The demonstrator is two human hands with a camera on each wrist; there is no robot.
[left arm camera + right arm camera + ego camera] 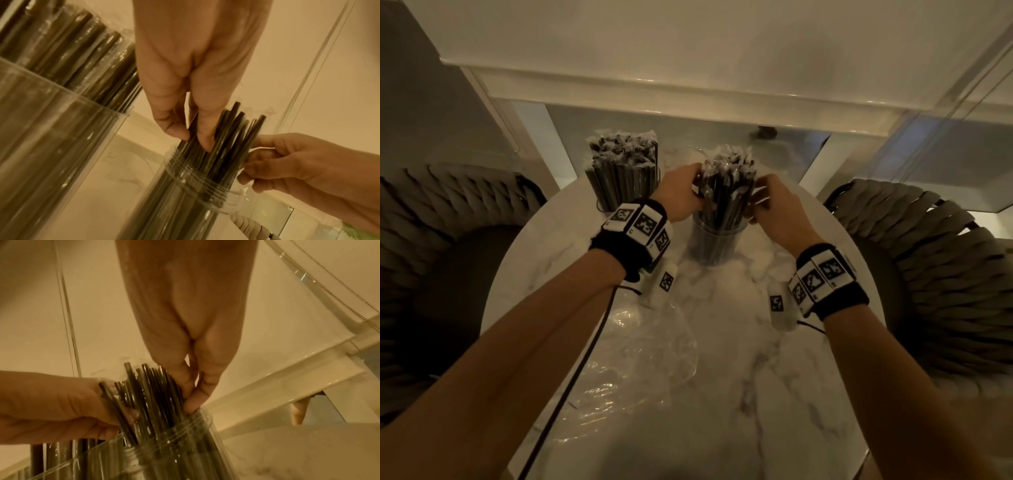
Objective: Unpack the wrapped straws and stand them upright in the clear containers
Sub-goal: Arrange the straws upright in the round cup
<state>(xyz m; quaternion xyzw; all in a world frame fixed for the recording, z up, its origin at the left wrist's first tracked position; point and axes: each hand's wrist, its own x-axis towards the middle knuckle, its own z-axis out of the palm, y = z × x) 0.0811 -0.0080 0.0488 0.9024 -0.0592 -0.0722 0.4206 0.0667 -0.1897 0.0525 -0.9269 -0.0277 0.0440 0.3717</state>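
Observation:
A clear jar (714,245) stands mid-table with a bundle of dark wrapped straws (726,181) upright in it. My left hand (697,192) grips the bundle's left side; in the left wrist view its fingertips (203,142) pinch among the straws (230,139) above the jar's rim (197,181). From the other side my right hand (758,202) holds the bundle, its fingers (195,395) curled against the straws (148,395) just above the jar (174,446). A second clear container (625,185), packed with wrapped straws, stands at the back left.
Crumpled clear plastic wrap (640,349) lies on the round marble table (756,394) near me. A black cable (585,353) hangs from my left wrist. Woven chairs stand at the left (431,240) and right (935,260). A white ledge (688,102) runs behind.

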